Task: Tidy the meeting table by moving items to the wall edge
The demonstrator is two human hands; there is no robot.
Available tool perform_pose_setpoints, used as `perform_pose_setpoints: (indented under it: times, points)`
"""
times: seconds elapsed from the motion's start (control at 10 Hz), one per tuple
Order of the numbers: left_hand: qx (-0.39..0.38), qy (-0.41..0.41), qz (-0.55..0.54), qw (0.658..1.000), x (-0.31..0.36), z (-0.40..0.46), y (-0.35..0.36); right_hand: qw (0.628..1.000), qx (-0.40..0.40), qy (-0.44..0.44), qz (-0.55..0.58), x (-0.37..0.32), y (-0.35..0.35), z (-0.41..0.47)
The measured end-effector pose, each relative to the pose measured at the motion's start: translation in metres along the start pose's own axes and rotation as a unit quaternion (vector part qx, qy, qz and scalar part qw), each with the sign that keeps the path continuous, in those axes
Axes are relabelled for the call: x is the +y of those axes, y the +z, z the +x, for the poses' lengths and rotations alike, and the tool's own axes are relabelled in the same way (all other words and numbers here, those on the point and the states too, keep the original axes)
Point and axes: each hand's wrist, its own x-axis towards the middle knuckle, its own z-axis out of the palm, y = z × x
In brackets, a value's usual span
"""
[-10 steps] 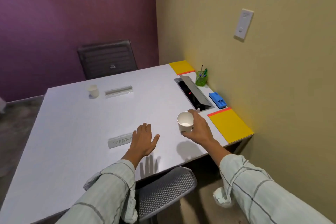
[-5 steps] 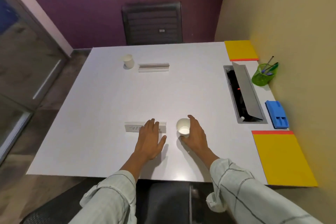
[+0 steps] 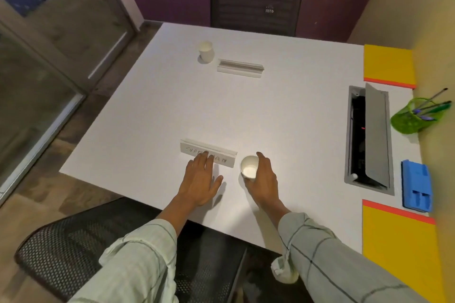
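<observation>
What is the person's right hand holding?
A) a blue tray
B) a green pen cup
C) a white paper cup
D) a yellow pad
C: the right hand curls round the white paper cup, which stands beside the name card.

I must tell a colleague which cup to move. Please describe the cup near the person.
On the white table, look at the near edge. The paper cup stands right of the handwritten name card, inside the right hand; the other cup stands far, untouched.

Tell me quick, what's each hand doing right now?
Left hand: open, straight fingers resting on the name card.
Right hand: holding the paper cup.
</observation>
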Motion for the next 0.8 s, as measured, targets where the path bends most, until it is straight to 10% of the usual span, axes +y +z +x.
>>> perform_pose_setpoints:
  times: [0.4, 0.8]
  points:
    - [-0.008, -0.007, 0.025, 1.0, 0.008, -0.006, 0.001, 0.999, -0.041, 0.0, -0.002, 0.012, -0.008, -0.005]
    - [0.025, 0.011, 0.079, 0.996, -0.016, -0.025, -0.05, 0.965, 0.007, -0.214, -0.15, -0.081, -0.05, 0.007]
